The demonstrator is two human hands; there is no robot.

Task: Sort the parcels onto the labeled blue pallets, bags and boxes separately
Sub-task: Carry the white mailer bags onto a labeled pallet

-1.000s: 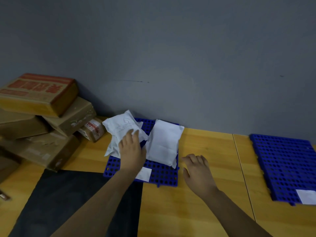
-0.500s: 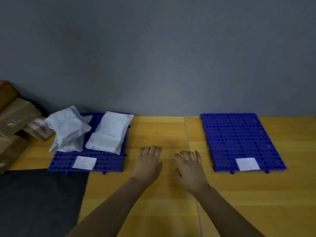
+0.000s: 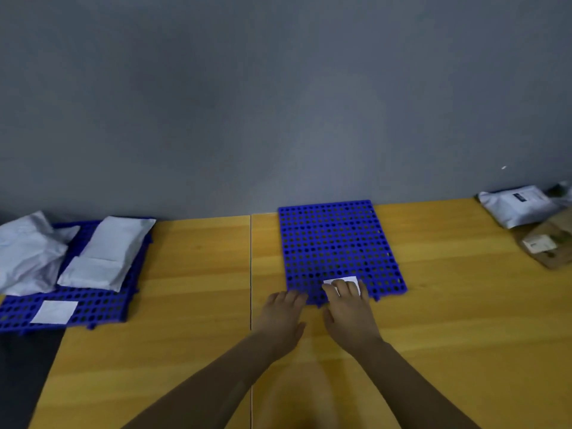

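Grey mailer bag (image 3: 517, 209) at upper right of frame on worktop (image 3: 192, 274): likely light, soft, slippery; best pinched at a seam. Left grip (image 3: 283, 314) and right grip (image 3: 348, 308) flat, empty, at near edge of blue pallet (image 3: 337, 239).

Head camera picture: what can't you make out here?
Head view only.
Right pallet label: partly under the right hand, writing unreadable.
Left pallet label: blurred, too small to read.
Crumpled white bag: cut off by the left edge.
Brown parcel: cut off by the right edge.
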